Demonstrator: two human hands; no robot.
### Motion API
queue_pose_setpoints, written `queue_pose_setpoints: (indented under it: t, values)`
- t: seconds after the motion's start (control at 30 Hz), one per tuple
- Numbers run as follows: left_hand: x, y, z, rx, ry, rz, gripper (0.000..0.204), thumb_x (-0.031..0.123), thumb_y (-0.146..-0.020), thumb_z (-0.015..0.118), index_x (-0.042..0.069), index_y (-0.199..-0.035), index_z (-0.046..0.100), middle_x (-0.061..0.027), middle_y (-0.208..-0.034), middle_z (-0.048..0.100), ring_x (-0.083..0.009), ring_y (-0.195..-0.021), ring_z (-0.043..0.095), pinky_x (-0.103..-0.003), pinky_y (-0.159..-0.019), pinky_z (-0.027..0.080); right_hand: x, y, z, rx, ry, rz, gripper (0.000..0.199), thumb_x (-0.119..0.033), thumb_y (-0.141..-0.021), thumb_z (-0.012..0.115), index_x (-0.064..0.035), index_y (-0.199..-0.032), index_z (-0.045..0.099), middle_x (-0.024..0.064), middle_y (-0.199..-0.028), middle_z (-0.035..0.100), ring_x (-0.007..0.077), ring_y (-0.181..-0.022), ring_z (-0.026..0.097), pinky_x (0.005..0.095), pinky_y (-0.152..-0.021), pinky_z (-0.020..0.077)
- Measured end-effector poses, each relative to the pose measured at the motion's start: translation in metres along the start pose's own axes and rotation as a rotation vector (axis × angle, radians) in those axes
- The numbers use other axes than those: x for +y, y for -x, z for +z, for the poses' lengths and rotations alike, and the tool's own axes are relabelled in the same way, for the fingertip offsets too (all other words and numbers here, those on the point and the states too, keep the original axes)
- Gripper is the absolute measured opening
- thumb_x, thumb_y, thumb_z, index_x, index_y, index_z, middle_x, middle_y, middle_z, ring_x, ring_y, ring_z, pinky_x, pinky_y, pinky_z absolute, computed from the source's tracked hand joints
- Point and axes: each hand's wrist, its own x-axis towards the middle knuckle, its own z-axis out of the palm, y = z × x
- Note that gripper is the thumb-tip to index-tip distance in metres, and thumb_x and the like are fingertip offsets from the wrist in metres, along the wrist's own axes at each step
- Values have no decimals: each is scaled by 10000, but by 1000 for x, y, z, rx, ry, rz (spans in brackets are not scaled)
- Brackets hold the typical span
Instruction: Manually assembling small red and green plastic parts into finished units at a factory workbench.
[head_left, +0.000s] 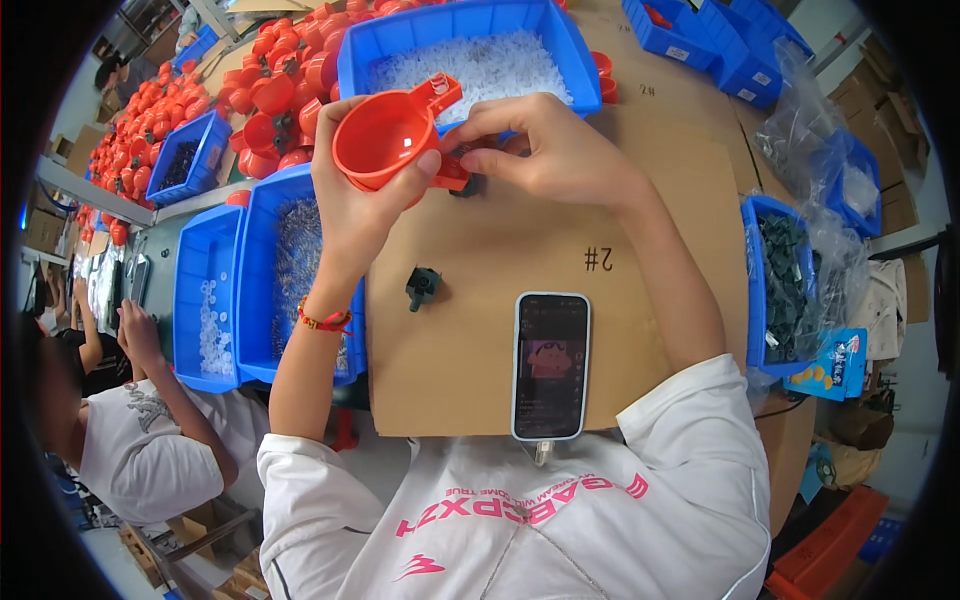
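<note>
Above the far part of the cardboard, my left hand (352, 205) is closed round a red plastic cup-shaped part (385, 140). Its hollow faces up, and two short red arms stick out on its right side. My right hand (545, 150) meets the part between these arms, thumb and fingers pinched together; whatever sits between the fingertips is too small to make out. Just beneath the fingers, a dark green piece (466, 188) is partly hidden. Nearer to me, a dark green plastic part (422, 287) lies alone on the cardboard (470, 340).
Beyond my hands stands a blue bin (352, 68) of small whitish pieces, beside heaped red cups (270, 95). Blue bins (240, 300) with small parts line the left; a bin of green parts (785, 290) stands right. A phone (552, 370) lies near me. A co-worker (150, 450) sits left.
</note>
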Motion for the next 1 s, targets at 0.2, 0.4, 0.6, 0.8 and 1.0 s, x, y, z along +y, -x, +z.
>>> queue_pose_setpoints:
  t: [0.2,0.4,0.6,0.8,1.0]
  values:
    - [-7,-1,-4,25,-25,-20,542,194,-699,768,12,-1096,446,-86,-1036,567,-156,-968,570,-269,-819,476,2,1,7,23,72,-10,221,-39,-824,582,37,-1029,616,101,-854,635,159,-776,585,280,-664,452]
    - [-8,-2,-4,109,-75,-6,514,188,-715,762,1,-1097,475,-97,-1022,592,-160,-945,588,-266,-803,485,19,-2,15,77,88,-135,264,-150,-893,531,-14,-1110,597,106,-816,629,162,-697,567,290,-628,437]
    - [-6,-9,-8,219,-52,-58,541,196,-718,758,-6,-1127,467,-112,-1040,591,-171,-954,592,-272,-807,495,48,1,5,11,201,164,382,-336,-921,487,-102,-1220,525,126,-741,616,194,-626,566,319,-608,443]
    - [-5,-5,-7,215,-45,-43,548,207,-723,754,-9,-1138,468,-117,-1045,589,-168,-943,596,-270,-788,504,31,-2,43,179,634,203,469,-427,-846,561,-117,-1182,457,170,-672,624,333,-734,638,426,-615,495]
    - [-8,-7,-8,184,-11,-38,530,205,-729,748,-10,-1133,479,-111,-1030,597,-163,-932,599,-264,-786,501,49,8,60,83,876,152,384,-382,-810,611,-33,-956,539,140,-585,604,308,-615,637,400,-514,497]
